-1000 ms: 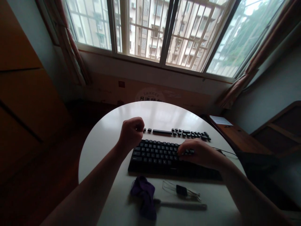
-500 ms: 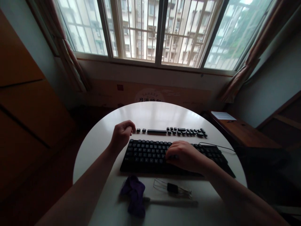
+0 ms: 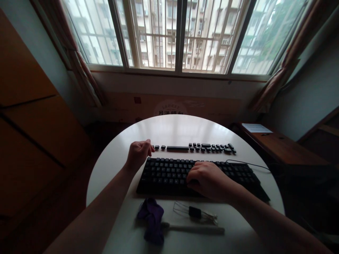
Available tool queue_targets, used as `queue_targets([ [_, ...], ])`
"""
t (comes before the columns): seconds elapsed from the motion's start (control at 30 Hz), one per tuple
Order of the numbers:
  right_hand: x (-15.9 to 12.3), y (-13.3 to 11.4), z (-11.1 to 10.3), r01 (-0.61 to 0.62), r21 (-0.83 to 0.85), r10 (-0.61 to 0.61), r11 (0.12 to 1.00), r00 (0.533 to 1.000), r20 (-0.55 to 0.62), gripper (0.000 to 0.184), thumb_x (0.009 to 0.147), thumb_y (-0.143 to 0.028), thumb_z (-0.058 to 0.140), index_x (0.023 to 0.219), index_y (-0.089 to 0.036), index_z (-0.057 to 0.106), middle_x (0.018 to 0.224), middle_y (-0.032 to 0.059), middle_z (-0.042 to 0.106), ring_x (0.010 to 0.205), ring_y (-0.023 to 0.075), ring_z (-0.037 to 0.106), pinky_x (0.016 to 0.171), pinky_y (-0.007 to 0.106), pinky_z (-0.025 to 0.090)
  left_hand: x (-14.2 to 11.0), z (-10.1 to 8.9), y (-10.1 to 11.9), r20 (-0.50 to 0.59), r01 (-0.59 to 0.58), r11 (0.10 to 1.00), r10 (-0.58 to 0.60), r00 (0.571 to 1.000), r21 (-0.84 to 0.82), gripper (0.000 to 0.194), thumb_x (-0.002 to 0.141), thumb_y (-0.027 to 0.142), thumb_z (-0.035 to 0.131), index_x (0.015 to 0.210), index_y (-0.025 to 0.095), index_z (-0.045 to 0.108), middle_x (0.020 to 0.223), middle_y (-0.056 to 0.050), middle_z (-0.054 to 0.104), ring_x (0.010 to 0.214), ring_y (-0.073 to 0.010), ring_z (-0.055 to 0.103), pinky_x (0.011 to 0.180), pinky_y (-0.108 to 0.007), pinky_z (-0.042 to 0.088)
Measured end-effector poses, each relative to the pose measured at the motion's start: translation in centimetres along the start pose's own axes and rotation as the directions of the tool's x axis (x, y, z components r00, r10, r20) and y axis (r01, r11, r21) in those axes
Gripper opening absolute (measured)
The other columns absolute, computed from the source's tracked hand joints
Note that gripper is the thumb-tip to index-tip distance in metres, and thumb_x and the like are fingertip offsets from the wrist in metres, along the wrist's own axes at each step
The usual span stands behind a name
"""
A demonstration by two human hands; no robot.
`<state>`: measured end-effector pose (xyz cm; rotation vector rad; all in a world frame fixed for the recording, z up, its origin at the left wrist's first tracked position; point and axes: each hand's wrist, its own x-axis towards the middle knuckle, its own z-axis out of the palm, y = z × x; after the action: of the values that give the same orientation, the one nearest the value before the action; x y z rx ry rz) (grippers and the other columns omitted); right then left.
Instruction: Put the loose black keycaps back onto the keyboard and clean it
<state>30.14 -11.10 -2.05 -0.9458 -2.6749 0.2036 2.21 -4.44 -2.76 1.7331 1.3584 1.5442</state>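
Note:
A black keyboard point(image 3: 164, 174) lies across the white round table, its front strip showing no keycaps. My right hand point(image 3: 205, 178) rests over its middle, fingers curled down onto the keys; whatever the fingertips pinch is hidden beneath them. Beyond the keyboard's far left corner my left hand point(image 3: 139, 153) is closed, its fingers bent in at the left end of a row of loose keycaps point(image 3: 206, 149). Anything inside those fingers cannot be made out. A long space bar point(image 3: 178, 148) lies in that row.
Nearer me lie a purple cloth point(image 3: 153, 220), a wire keycap puller point(image 3: 195, 212) with a black grip, and a pale-handled brush point(image 3: 197, 229). A cable point(image 3: 246, 163) runs off to the right. A wooden desk point(image 3: 291, 144) with a paper stands beyond the table's right edge.
The view has shifted slightly. My left hand's fingers have turned a little beside the keycap row. My right hand stays over the same keys with its fingers curled a bit more.

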Motion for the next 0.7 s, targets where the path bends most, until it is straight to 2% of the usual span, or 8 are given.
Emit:
queue_targets([
  [0.13,-0.1,0.0,0.1,-0.024,0.009,0.024,1.0,1.0,0.008,0.009,0.081,-0.019,0.067,0.082,-0.024,0.074,0.076,-0.002,0.07,0.078,0.014,0.06,0.072,0.027,0.037,0.0,0.0,0.1,-0.015,0.026,0.999,-0.027,1.0,-0.036,0.049,0.083,0.026,0.048,0.034,0.022,0.045,0.035,0.001,0.047,0.042,-0.0132,0.052,0.053,-0.026,0.044],
  [0.33,0.0,0.0,0.1,-0.033,0.022,0.032,0.999,0.999,0.032,0.012,0.082,-0.017,0.066,0.084,-0.024,0.075,0.077,-0.0012,0.07,0.077,0.0136,0.06,0.071,0.026,0.037,-0.1,0.0,-0.4,-0.077,0.005,0.998,0.0,0.997,0.067,0.051,0.09,0.033,0.048,0.04,0.021,0.049,0.039,0.002,0.049,0.044,-0.0131,0.051,0.057,-0.027,0.043],
  [0.5,-0.1,-0.4,-0.1,-0.027,-0.007,0.028,1.0,0.999,0.026,0.01,0.082,-0.017,0.067,0.081,-0.024,0.075,0.077,-0.0018,0.069,0.077,0.0137,0.057,0.07,0.027,0.035,-0.1,-0.1,-0.8,-0.087,-0.016,0.994,0.026,0.996,0.106,0.052,0.092,0.036,0.05,0.043,0.02,0.05,0.04,0.003,0.048,0.043,-0.0124,0.049,0.056,-0.026,0.042],
  [0.6,-0.2,-0.7,-0.1,-0.031,-0.032,0.031,0.999,1.0,0.0,0.009,0.083,-0.023,0.069,0.076,-0.025,0.075,0.08,0.0003,0.069,0.08,0.0148,0.054,0.067,0.026,0.032,0.0,-0.1,-0.8,-0.087,-0.026,0.994,0.035,0.996,0.102,0.053,0.094,0.039,0.049,0.044,0.02,0.051,0.042,0.002,0.05,0.045,-0.0129,0.052,0.055,-0.026,0.041],
  [0.7,-0.4,-1.0,0.0,-0.072,-0.069,0.073,0.995,0.997,0.016,0.013,0.083,-0.031,0.072,0.073,-0.024,0.076,0.076,0.0021,0.067,0.073,0.0135,0.054,0.061,0.026,0.028,0.1,-0.1,-0.7,-0.066,-0.056,0.993,0.063,0.996,0.108,0.057,0.096,0.045,0.045,0.047,0.019,0.059,0.051,-0.001,0.058,0.05,-0.013,0.054,0.055,-0.025,0.041],
])
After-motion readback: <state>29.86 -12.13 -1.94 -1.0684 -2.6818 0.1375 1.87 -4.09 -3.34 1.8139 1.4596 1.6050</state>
